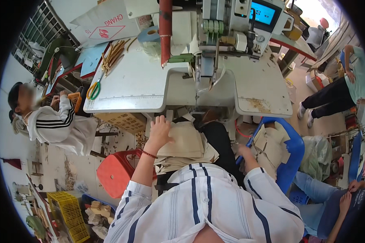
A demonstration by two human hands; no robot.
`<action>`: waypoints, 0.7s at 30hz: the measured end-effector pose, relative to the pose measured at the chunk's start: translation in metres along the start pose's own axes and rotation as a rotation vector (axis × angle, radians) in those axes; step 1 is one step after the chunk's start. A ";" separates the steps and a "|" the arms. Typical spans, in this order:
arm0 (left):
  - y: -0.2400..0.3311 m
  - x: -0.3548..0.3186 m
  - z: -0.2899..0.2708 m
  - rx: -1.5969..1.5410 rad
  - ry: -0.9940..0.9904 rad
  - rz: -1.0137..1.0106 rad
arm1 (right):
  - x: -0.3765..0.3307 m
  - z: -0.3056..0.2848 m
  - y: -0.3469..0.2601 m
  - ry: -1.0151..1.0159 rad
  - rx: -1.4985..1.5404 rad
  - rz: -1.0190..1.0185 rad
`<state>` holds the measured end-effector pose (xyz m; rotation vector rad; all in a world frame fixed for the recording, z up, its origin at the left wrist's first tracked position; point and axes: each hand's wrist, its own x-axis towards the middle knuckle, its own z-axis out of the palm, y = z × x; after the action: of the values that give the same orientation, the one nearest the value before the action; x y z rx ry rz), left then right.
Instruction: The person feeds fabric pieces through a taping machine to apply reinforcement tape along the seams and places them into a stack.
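Observation:
A stack of flat beige pieces (182, 141), perhaps leather or card, lies across my lap. My left hand (160, 131) rests at the stack's left edge, fingers stretched out toward the sewing machine table (129, 87). Off to the right, my right hand (242, 150) hangs low beside a blue plastic chair (294, 152); it is blurred and its fingers are hard to make out. More beige pieces (269, 146) are heaped on that chair. Above the table's cut-out stands an industrial sewing machine (209, 48).
On the table lie green-and-orange-handled scissors (94, 90), thin brown strips (112, 54) and a blue roll (148, 34). A red stool (113, 172) stands at my left. Other people (54, 121) are at left and right. A yellow crate (69, 214) sits lower left.

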<state>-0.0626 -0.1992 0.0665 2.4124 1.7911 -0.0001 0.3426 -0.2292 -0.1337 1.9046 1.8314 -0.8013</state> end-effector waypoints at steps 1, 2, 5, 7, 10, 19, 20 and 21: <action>0.006 -0.003 -0.001 0.095 0.109 0.033 | -0.026 -0.032 -0.019 -0.010 -0.006 0.010; 0.014 -0.004 -0.005 0.079 0.141 0.061 | -0.038 -0.056 -0.031 0.049 -0.068 0.091; 0.011 -0.006 0.013 0.069 0.224 0.330 | -0.054 -0.108 -0.073 0.521 -0.001 -0.125; 0.009 -0.013 0.016 0.033 0.286 0.348 | -0.083 -0.149 -0.133 0.797 0.243 -0.606; 0.017 -0.019 0.007 -0.013 0.474 0.394 | -0.104 -0.159 -0.205 0.995 0.324 -1.081; -0.033 -0.028 -0.021 -0.433 -0.109 0.081 | -0.119 -0.154 -0.229 0.162 0.145 -1.092; -0.038 -0.025 -0.021 -0.584 -0.139 0.090 | -0.116 -0.154 -0.223 0.304 0.297 -1.158; -0.040 -0.022 -0.021 -0.735 -0.170 0.099 | -0.114 -0.155 -0.217 0.448 0.451 -1.218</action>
<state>-0.1091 -0.2070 0.0847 1.8920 1.2847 0.3801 0.1504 -0.2024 0.0819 0.9973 3.3667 -1.2558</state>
